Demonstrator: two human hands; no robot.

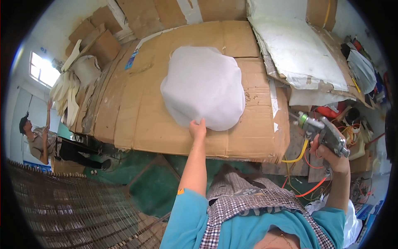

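One white cushion [203, 87], one spray gun [325, 135]

I have one view here, from the camera worn on the head, and it looks steeply down and forward over the person's own chest. The blue sleeves and checked apron fill the lower edge, so the lens sits close above the body. The cardboard-covered surface [137, 120] lies straight ahead in the middle of the frame, near enough that the left hand [198, 129] reaches its front edge. The right hand [333, 159] comes up at the right side. The fisheye bends the edges of the surface and pulls in a lot: a window [41, 70] far left, clutter far right. No second view shares the scene.
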